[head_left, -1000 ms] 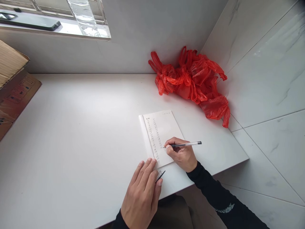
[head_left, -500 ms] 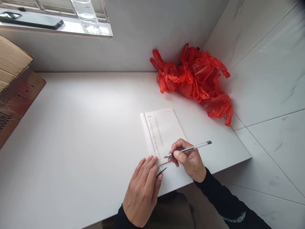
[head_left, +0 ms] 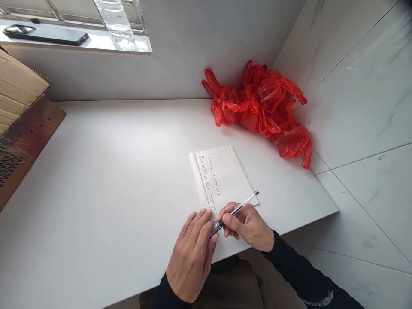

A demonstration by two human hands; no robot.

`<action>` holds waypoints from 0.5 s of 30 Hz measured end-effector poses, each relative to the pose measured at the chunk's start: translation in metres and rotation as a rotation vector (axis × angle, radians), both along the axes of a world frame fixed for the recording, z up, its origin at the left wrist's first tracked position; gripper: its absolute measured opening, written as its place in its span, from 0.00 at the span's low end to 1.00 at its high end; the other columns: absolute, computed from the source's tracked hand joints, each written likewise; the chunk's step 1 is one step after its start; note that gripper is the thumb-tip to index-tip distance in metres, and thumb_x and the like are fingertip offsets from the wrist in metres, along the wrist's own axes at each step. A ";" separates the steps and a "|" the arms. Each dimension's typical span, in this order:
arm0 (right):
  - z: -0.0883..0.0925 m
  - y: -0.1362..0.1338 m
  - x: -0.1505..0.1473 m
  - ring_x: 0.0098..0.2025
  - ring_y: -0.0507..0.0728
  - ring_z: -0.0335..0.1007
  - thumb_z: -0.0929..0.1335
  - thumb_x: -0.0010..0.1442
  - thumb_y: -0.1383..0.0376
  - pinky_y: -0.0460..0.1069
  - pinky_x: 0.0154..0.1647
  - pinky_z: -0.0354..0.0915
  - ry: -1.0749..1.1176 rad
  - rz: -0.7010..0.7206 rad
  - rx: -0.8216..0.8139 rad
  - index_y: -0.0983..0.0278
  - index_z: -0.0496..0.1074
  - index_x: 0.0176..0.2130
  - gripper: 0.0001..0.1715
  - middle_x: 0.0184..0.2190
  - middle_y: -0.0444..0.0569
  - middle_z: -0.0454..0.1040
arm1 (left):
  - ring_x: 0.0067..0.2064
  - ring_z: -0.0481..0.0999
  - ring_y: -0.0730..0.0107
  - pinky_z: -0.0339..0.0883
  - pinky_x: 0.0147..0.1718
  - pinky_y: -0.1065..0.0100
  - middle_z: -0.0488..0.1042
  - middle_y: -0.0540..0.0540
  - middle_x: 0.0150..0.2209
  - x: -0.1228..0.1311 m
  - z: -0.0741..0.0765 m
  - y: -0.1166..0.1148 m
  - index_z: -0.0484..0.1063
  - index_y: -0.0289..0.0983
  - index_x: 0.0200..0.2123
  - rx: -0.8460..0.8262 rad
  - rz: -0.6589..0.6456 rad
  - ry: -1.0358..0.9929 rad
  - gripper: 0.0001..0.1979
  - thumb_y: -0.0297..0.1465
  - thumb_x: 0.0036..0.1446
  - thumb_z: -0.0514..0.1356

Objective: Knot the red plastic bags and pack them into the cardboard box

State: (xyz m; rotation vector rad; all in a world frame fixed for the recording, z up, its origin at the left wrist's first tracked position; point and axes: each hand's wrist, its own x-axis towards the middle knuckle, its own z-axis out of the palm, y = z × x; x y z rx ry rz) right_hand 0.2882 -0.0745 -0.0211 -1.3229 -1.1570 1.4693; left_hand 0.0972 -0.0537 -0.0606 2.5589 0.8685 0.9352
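Note:
A white notepad with columns of small handwriting lies on the white table near its front edge. My right hand grips a clear pen, its tip pointing down-left. The tip meets a small dark pen cap that sticks out from under the thumb and fingers of my left hand. That hand lies low on the table with its fingers together, resting at the notepad's near left corner and pinching the cap.
A heap of red plastic bags fills the far right corner against the marble-tiled wall. A cardboard box stands at the left edge. A dark phone and a clear plastic item sit on the windowsill.
My right hand has left the written lines and drawn back toward me. The pen has swung round until its tip reaches the cap at my left hand. The left hand has stayed put.

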 end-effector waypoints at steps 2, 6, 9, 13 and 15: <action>-0.002 -0.001 0.001 0.21 0.49 0.65 0.64 0.67 0.53 0.44 0.20 0.60 0.027 0.005 0.027 0.66 0.77 0.41 0.21 0.22 0.47 0.74 | 0.63 0.65 0.61 0.56 0.65 0.55 0.71 0.38 0.57 -0.001 0.000 -0.001 0.67 0.31 0.52 -0.001 0.000 0.005 0.14 0.23 0.62 0.56; -0.003 -0.003 -0.001 0.21 0.49 0.66 0.60 0.70 0.52 0.44 0.20 0.62 0.061 0.006 0.050 0.67 0.79 0.44 0.26 0.22 0.48 0.75 | 0.65 0.62 0.61 0.56 0.65 0.56 0.70 0.39 0.59 -0.002 0.000 -0.001 0.66 0.31 0.54 -0.006 -0.001 0.025 0.16 0.23 0.63 0.55; -0.004 -0.005 -0.006 0.19 0.49 0.65 0.62 0.69 0.52 0.44 0.19 0.61 0.094 0.004 0.033 0.67 0.79 0.44 0.25 0.20 0.47 0.74 | 0.65 0.61 0.61 0.55 0.65 0.56 0.71 0.39 0.57 -0.003 -0.001 -0.001 0.65 0.31 0.56 -0.003 -0.013 0.010 0.18 0.23 0.64 0.54; -0.007 -0.006 -0.014 0.16 0.48 0.63 0.63 0.68 0.51 0.43 0.16 0.59 0.137 0.017 0.009 0.67 0.79 0.44 0.25 0.18 0.46 0.74 | 0.64 0.62 0.63 0.57 0.64 0.57 0.71 0.41 0.56 -0.005 -0.002 0.000 0.63 0.33 0.60 -0.010 -0.023 -0.016 0.21 0.22 0.64 0.53; -0.007 -0.006 -0.017 0.16 0.48 0.63 0.63 0.68 0.50 0.43 0.16 0.59 0.149 0.026 0.001 0.67 0.78 0.43 0.26 0.18 0.45 0.73 | 0.64 0.62 0.62 0.58 0.64 0.57 0.71 0.41 0.56 -0.006 -0.001 0.000 0.61 0.33 0.61 -0.010 -0.030 -0.007 0.23 0.23 0.64 0.54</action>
